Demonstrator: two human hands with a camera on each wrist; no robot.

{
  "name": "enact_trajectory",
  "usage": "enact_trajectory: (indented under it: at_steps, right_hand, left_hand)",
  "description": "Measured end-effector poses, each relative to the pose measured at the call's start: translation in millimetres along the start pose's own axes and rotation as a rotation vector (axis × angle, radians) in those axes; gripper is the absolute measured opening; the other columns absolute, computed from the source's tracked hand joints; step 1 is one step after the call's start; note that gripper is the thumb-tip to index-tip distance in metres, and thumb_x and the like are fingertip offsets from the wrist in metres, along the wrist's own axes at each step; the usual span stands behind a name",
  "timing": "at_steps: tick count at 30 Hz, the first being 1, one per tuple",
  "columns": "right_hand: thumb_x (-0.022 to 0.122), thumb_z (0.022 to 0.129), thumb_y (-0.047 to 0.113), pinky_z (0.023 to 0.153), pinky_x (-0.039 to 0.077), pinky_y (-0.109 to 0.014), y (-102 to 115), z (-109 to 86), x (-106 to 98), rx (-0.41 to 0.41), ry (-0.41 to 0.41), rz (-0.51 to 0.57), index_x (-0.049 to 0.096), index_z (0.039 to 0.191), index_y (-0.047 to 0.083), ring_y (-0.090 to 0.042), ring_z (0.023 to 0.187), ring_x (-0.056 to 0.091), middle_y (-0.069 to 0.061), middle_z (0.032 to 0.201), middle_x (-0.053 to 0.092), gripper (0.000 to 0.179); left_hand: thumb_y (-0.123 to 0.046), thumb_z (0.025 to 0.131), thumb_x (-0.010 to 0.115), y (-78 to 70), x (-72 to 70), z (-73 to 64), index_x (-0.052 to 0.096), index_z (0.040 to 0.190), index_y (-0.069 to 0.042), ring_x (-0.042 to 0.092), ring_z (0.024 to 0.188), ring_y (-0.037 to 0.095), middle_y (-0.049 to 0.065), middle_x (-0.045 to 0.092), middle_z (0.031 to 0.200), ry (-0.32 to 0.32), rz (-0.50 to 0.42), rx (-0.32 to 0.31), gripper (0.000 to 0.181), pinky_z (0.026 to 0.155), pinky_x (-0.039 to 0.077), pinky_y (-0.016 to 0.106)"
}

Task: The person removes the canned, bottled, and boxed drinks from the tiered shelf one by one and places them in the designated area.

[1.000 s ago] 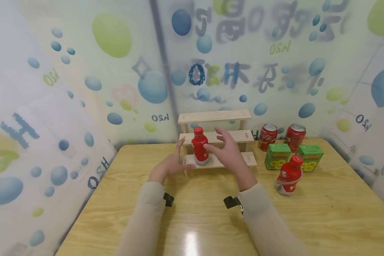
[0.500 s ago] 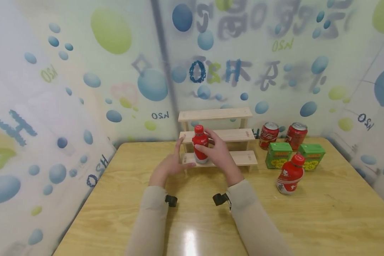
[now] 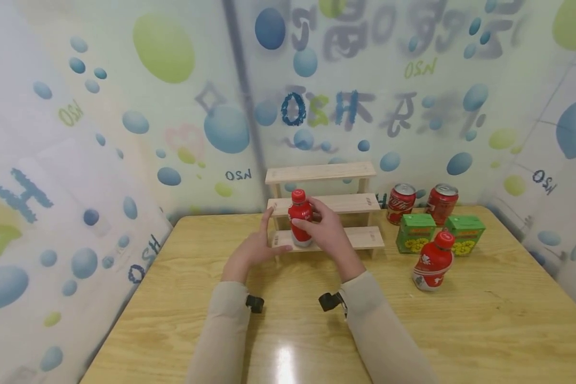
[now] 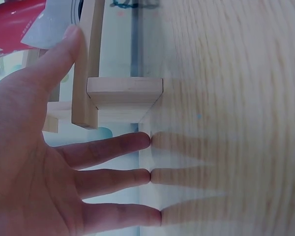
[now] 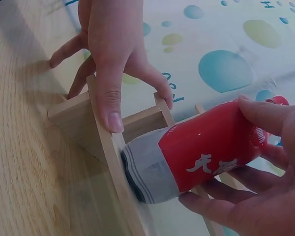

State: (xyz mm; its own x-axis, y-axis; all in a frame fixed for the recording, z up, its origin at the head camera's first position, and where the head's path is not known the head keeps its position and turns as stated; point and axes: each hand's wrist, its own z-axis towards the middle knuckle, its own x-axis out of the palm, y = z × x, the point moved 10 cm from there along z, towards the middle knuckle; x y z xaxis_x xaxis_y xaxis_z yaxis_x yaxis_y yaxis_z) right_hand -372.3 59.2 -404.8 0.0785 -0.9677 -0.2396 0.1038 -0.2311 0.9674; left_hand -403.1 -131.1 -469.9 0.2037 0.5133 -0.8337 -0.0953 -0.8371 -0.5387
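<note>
A small wooden three-step rack [image 3: 345, 202] stands at the back of the table. On its lowest step is a red bottle [image 3: 298, 211] with a red cap and a pale base. My right hand [image 3: 332, 234] grips this bottle around its upper body, thumb in front and fingers behind, as the right wrist view shows. My left hand [image 3: 253, 250] is spread at the rack's left end. Its thumb rests on the lowest step's front edge, near the bottle's base [image 4: 54, 24], and its index finger reaches the middle step. The other fingers extend straight, tips touching the tabletop.
To the right of the rack stand two red cans [image 3: 401, 204], with two green boxes [image 3: 415, 234] before them. A second red bottle [image 3: 433, 262] stands in front of the boxes. A patterned curtain-like wall [image 3: 211, 176] closes off the table's [image 3: 197, 234] back and sides.
My right hand has moved left and closed round the bottle on the lowest step. The bottle has hardly shifted. My left hand stays at the rack's left end.
</note>
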Motion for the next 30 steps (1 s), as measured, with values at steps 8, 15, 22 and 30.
enact_trajectory:
  at_steps: [8,15,22,30]
  right_hand:
    - [0.079,0.098,0.028,0.116,0.05,-0.061,-1,-2.8,-5,0.009,-0.033,0.008,0.047,0.161,0.022,-0.038,0.144,0.057,-0.01,0.158,0.057,0.071]
    - [0.08,0.097,0.027,0.116,0.05,-0.062,0,-5.3,-8,0.031,-0.055,-0.006,0.049,0.159,0.022,-0.038,0.143,0.058,-0.011,0.157,0.058,0.07]
    - [0.081,0.096,0.03,0.111,0.056,-0.058,10,-24.0,-15,0.005,-0.053,-0.05,0.051,0.158,0.022,-0.037,0.14,0.06,-0.008,0.155,0.06,0.07]
    - [0.081,0.096,0.034,0.105,0.059,-0.058,41,-65.6,-46,-0.066,0.001,-0.158,0.052,0.157,0.02,-0.037,0.136,0.064,-0.009,0.149,0.066,0.069]
  left_hand:
    - [-0.064,0.087,0.08,-1.3,0.4,-0.4,-0.01,0.166,-0.053,0.07,0.121,0.046,0.029,0.068,0.138,-0.007,-0.012,0.012,0.12,0.109,0.055,0.062]
    - [-0.067,0.086,0.08,0.2,0.5,0.6,-0.01,0.165,-0.054,0.07,0.122,0.045,0.029,0.066,0.142,-0.014,-0.024,0.023,0.121,0.108,0.055,0.062]
    - [-0.067,0.085,0.081,1.2,0.4,1.4,-0.008,0.166,-0.052,0.07,0.121,0.043,0.028,0.064,0.145,-0.008,-0.032,0.034,0.122,0.108,0.055,0.061]
    - [-0.065,0.087,0.08,0.5,1.8,0.9,-0.01,0.166,-0.05,0.067,0.128,0.046,0.03,0.061,0.149,-0.009,-0.028,0.037,0.121,0.112,0.053,0.062]
